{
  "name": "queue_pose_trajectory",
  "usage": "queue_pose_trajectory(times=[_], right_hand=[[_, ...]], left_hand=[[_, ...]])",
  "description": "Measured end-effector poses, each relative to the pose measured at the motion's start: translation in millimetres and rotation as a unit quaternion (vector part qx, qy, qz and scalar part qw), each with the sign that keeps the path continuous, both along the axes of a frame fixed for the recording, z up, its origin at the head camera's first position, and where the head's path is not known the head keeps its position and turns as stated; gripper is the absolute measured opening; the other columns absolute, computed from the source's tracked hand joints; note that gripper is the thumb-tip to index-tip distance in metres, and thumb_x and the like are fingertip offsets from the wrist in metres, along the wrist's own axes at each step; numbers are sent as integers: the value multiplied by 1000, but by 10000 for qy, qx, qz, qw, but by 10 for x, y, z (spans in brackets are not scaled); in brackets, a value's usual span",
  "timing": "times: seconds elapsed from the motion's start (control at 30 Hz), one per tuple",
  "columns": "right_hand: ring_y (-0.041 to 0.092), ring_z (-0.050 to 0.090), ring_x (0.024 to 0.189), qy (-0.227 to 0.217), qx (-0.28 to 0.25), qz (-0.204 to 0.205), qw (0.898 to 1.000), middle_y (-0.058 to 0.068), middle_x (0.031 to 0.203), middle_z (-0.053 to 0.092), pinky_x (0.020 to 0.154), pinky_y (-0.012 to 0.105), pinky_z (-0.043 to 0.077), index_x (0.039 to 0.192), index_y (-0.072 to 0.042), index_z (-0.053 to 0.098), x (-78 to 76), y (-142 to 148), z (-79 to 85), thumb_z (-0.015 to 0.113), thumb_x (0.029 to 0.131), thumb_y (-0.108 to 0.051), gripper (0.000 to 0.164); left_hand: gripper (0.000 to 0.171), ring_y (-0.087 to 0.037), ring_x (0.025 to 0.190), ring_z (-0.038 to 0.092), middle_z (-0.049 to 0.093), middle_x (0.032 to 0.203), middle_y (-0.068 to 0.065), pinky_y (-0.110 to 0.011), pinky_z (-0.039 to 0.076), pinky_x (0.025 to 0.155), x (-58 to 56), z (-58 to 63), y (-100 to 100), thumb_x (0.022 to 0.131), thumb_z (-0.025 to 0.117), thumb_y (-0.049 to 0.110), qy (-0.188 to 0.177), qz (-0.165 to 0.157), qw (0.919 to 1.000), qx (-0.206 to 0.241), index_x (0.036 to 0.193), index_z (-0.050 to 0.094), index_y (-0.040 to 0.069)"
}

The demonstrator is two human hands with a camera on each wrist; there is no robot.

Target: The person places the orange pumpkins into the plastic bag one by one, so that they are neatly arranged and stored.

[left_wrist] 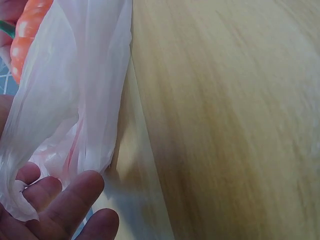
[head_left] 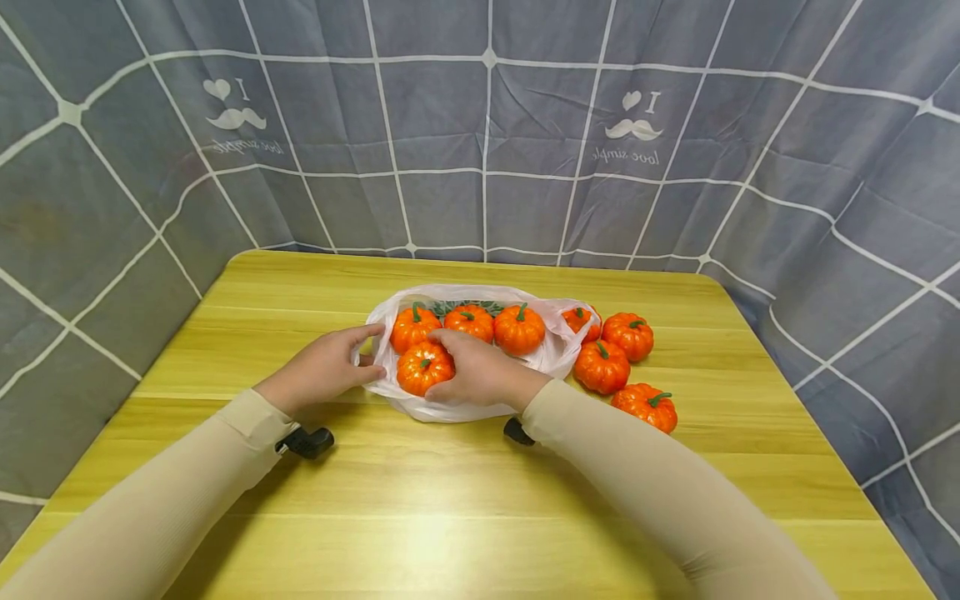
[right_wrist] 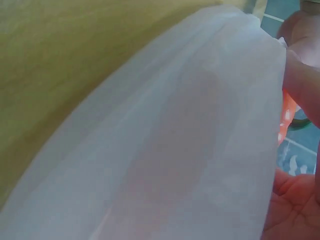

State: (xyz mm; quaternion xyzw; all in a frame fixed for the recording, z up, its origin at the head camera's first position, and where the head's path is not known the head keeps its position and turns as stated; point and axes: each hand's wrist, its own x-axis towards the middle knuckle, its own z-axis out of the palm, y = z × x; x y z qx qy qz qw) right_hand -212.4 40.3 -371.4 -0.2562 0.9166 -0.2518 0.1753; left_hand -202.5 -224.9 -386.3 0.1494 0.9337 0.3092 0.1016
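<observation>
A white plastic bag [head_left: 408,406] lies spread with its mouth up on the table. My left hand [head_left: 322,367] holds the bag's left rim, the film passing between thumb and fingers in the left wrist view. With my right hand [head_left: 480,371] I grip a small orange pumpkin [head_left: 420,369] over the near side of the bag's opening. Behind it, inside the bag, sit a left pumpkin [head_left: 412,329], a middle pumpkin [head_left: 468,323] and a right pumpkin [head_left: 519,330]. In the right wrist view the bag film [right_wrist: 165,150] hides most of the held pumpkin.
Right of the bag, several more pumpkins stand on the wooden table [head_left: 420,500]: one partly behind the bag's handle [head_left: 579,320], others nearby, and the nearest pumpkin [head_left: 647,407] beside my right sleeve. A grey checked curtain [head_left: 435,108] surrounds the table's back and sides.
</observation>
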Motion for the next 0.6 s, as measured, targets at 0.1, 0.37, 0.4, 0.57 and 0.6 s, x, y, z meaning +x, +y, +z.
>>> queue_pose_trajectory(times=[0.1,0.37,0.4,0.57,0.6], right_hand=[[26,53,142,69,147,0,9999,5,159,51,121,47,40,162,-14,39,7,-24,-21,84,90,-38,89],[25,47,148,375,306,220,9986,6,161,49,124,43,35,161,-13,43,3,-45,-80,82,91,-38,83],[26,45,150,374,299,216,9986,6,162,49,125,43,35,161,-13,43,4,-45,-83,82,91,-38,83],[27,42,152,287,343,105,9989,9,164,44,125,46,34,162,-15,41,9,-42,-82,81,92,-39,84],[27,42,152,266,355,78,9990,9,165,44,125,46,35,162,-15,40,10,-41,-80,80,92,-40,84]], left_hand=[[78,-31,117,72,60,147,-26,-43,58,93,3,-2,2,97,75,31,28,-5,10000,-28,161,40,3],[79,-30,116,71,61,146,-25,-42,57,91,-1,-11,-4,97,76,32,10,10,10000,-54,161,40,4],[78,-30,116,71,62,145,-25,-42,58,91,1,-10,-3,97,76,32,8,11,10000,-61,161,40,4],[77,-31,117,72,62,145,-26,-44,58,93,9,-1,1,97,75,30,62,-13,10000,-68,161,41,3],[77,-31,117,72,61,146,-26,-44,58,93,11,1,1,97,75,30,73,-18,10000,-56,161,41,3]])
